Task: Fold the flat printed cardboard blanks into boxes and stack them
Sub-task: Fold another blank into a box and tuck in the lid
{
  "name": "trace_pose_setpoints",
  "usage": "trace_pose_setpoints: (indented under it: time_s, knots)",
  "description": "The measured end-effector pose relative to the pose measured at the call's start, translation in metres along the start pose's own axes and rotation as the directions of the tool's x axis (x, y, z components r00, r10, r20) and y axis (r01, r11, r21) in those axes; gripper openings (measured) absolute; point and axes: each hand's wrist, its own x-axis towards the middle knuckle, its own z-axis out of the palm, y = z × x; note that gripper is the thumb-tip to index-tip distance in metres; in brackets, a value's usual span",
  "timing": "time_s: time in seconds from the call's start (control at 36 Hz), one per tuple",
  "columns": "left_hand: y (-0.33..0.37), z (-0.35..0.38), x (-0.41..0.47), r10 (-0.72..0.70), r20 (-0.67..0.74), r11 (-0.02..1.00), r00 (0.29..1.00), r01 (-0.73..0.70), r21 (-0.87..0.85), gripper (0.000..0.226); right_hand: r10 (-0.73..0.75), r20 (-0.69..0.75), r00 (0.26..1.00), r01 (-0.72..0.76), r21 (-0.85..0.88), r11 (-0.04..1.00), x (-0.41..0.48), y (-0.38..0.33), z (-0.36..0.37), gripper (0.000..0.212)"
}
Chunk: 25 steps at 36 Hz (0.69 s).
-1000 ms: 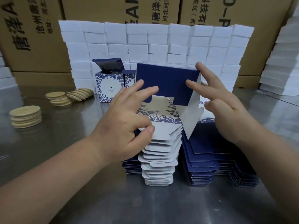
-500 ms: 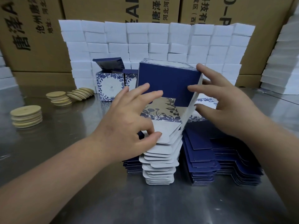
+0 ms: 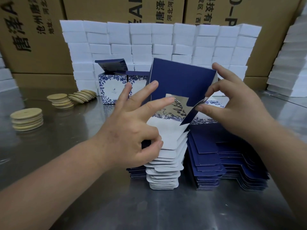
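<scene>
A navy blue blank, partly folded open, stands tilted above the pile of flat blanks in the middle. My left hand pinches a white flap at the blank's lower left between thumb and a curled finger, other fingers stretched toward the blue panel. My right hand grips the blank's right edge, its fingertips pressing a blue side flap inward. Two folded blue-and-white flower-printed boxes stand behind, one with its lid open.
A wall of white foam blocks and brown cartons closes the back. More white blocks rise at the right. Stacks of round wooden discs lie at the left on the steel table. Blue flat blanks fan out at right.
The blank has tipped leftward and opened further. My right hand has pushed the side flap inward, showing its blue face. My left hand keeps its pinch on the white flap.
</scene>
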Motion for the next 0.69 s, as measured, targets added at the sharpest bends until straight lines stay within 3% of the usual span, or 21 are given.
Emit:
trace_pose_setpoints:
  time_s: [0.42, 0.58, 0.69]
  knots:
    - [0.001, 0.004, 0.0, 0.054, -0.04, 0.998, 0.998, -0.054, 0.02, 0.034, 0.086, -0.165, 0.983, -0.095, -0.048, 0.994, -0.003, -0.004, 0.015, 0.031]
    - [-0.003, 0.002, 0.0, 0.02, -0.193, 0.97, 0.981, -0.066, -0.233, 0.048, 0.106, -0.23, 0.967, -0.119, -0.045, 0.992, -0.002, -0.005, 0.012, 0.031]
    - [-0.004, 0.01, 0.001, -0.091, -0.361, 0.937, 0.928, -0.043, -0.346, 0.04, 0.113, -0.241, 0.964, -0.127, -0.044, 0.991, -0.003, -0.006, 0.014, 0.032]
